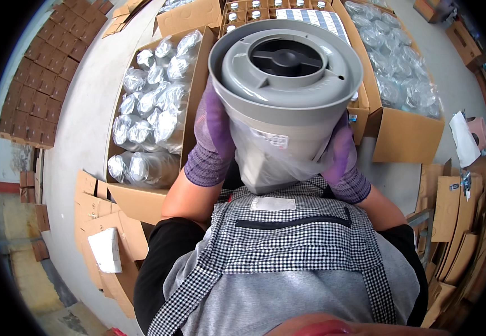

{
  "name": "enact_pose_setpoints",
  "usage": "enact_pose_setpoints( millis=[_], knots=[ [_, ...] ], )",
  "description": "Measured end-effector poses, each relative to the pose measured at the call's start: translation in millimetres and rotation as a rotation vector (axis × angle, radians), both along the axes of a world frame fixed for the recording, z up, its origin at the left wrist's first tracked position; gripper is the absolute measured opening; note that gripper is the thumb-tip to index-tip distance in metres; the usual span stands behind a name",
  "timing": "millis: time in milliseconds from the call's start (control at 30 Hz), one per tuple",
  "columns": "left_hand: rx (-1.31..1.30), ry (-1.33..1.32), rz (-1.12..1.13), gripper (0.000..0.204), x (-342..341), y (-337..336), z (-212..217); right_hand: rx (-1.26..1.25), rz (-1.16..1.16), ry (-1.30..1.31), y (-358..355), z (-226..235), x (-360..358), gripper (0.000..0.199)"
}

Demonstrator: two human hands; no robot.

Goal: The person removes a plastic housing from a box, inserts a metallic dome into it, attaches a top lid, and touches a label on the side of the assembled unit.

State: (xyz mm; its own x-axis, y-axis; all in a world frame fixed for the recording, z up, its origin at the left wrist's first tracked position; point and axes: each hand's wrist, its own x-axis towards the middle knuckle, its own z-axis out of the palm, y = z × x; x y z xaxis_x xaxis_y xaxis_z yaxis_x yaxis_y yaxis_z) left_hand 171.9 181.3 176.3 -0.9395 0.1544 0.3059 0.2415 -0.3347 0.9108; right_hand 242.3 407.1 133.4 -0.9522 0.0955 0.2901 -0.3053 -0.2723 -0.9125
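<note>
Between my two gloved hands is a grey round plastic container (pixel 293 101), shaped like a bucket, held up in front of my chest. Its broad rim surrounds a raised ring, and a black crossbar with a round hub sits in the central opening. Clear plastic wrap (pixel 265 159) covers its lower part, where a small white label shows. My left hand (pixel 214 120), in a purple-and-grey knit glove, presses against the left side. My right hand (pixel 341 151), gloved alike, grips the opposite side. The container hides some of the fingers.
On the left stands an open carton (pixel 184 131) of plastic-wrapped items; another carton (pixel 408 131) of clear-wrapped goods is at the right. Behind the container, a box holds white-capped bottles (pixel 255 15). Flattened cardboard (pixel 447 210) leans at the right. Brown boxes (pixel 44 67) are stacked far left.
</note>
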Motion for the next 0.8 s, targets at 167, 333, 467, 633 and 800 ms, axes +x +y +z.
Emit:
enact_pose_setpoints(
  millis=[167,333,467,633,800],
  knots=[
    [0.156,0.219,-0.128,0.056,-2,-7,12,-0.143,0.016,0.397,-5,64,-17,0.089],
    [-0.128,0.381,0.001,0.052,13,28,39,0.012,-0.026,0.085,41,-89,-45,0.051],
    [-0.038,0.390,0.090,0.051,8,15,33,0.536,-0.245,0.127,27,-33,-8,0.049],
    [-0.119,0.636,0.326,0.054,-13,18,56,0.461,-0.470,0.406,28,54,-20,0.049],
    [0.261,0.602,0.086,0.047,-20,47,83,-0.340,-0.296,0.464,41,131,-48,0.047]
  ],
)
